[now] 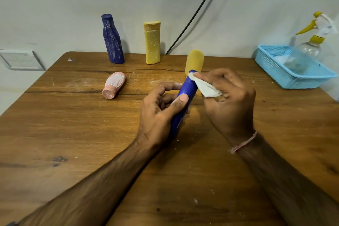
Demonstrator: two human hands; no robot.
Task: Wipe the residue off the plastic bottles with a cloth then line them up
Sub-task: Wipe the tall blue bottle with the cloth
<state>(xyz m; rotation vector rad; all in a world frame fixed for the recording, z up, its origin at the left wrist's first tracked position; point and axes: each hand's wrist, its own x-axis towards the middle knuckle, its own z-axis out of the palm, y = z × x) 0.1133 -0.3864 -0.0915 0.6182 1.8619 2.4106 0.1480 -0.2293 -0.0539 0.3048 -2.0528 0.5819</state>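
Currently my left hand (157, 113) has its grip wrapped round a blue bottle (189, 86), held tilted over the wooden worktop (73, 134). My right hand (231, 102) pinches a white cloth (207, 90) against the bottle's upper end. Behind, a streaked dark-blue bottle (112, 40), a flat-topped yellow bottle (152, 44) and a round-topped yellow bottle (194, 60) stand upright; a pink bottle (113, 85) lies on its side.

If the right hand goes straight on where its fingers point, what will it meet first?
Probably the blue bottle in the left hand: the right hand presses the cloth against its top.
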